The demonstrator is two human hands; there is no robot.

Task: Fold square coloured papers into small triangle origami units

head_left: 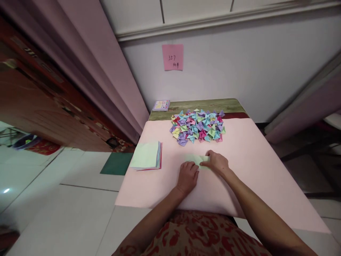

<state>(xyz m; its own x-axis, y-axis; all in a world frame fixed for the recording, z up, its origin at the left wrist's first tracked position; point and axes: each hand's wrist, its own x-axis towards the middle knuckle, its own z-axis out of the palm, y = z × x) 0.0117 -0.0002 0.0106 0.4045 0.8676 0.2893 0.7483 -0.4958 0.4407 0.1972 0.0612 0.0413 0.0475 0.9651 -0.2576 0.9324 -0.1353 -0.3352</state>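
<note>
A light green sheet of origami paper (196,158), folded into a narrow strip, lies on the pink table covering in front of me. My left hand (187,176) has its fingers curled and pressed down on the strip's near left edge. At the strip's right end, my right hand (217,163) pinches the paper between thumb and fingers. Both hands partly cover the paper. Just beyond them is a heap of small folded paper pieces (198,126) in purple, blue, pink, green and yellow. Left of my hands sits a stack of square paper (145,155), light green on top.
A small pack with a printed cover (161,105) stands at the table's far left corner. The pink covering (255,177) spreads over most of the table. A pink note (173,57) is stuck on the wall behind. Curtains hang on both sides.
</note>
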